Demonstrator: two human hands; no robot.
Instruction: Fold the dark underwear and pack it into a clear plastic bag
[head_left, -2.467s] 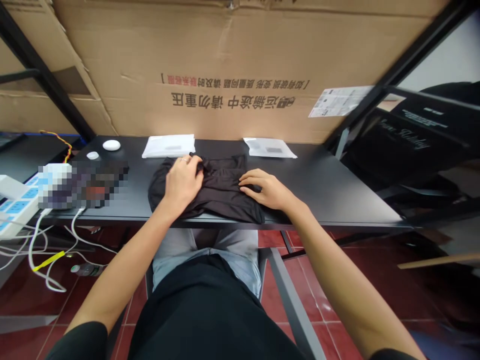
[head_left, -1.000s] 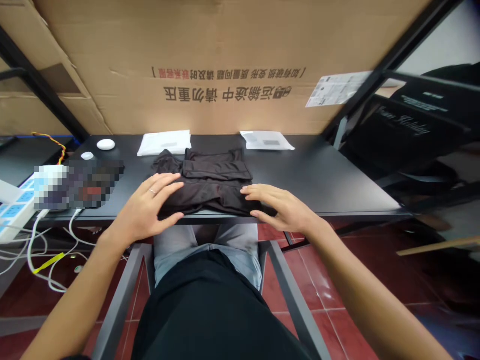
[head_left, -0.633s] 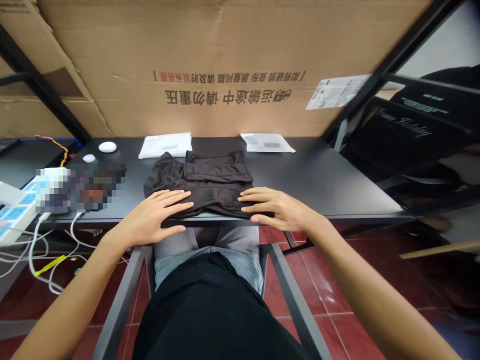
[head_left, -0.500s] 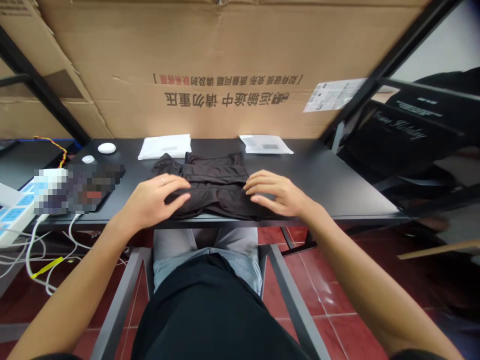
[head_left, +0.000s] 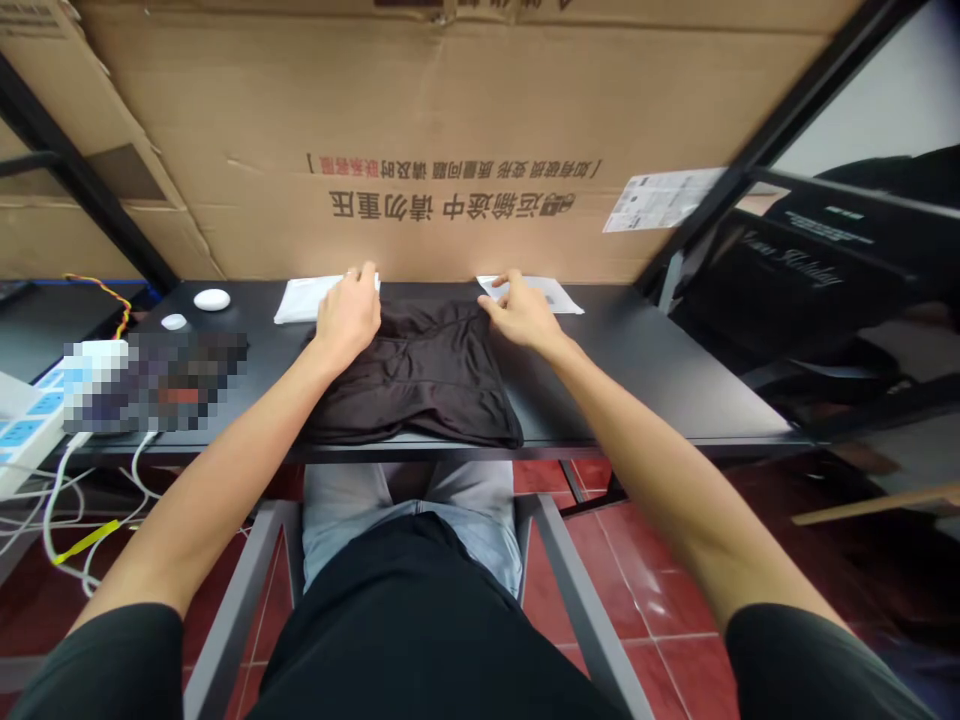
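A dark brown piece of thin, stretchy cloth (head_left: 420, 375) lies spread and wrinkled at the table's near side; its exact kind does not show. My left hand (head_left: 349, 312) is at its far left corner, fingers closed and bent downward over the cloth, fingertips partly hidden. At the far right corner is my right hand (head_left: 521, 310), its thumb touching or nearly touching the cloth's edge and its index finger apart from the thumb. Just behind the hands lie a white packet (head_left: 296, 300) on the left and another white packet (head_left: 564, 297) on the right, each partly covered by a hand.
A large cardboard sheet (head_left: 450, 110) stands along the back of the black table (head_left: 645, 370). To the left are a white power strip (head_left: 37, 400) with cables, a blurred-out item (head_left: 180, 385) and two small white objects. A black chair (head_left: 810, 270) stands at right.
Both hands have moved away from me, to the cloth's far corners. The cloth, folded in layers before, now lies opened out into one wider panel.
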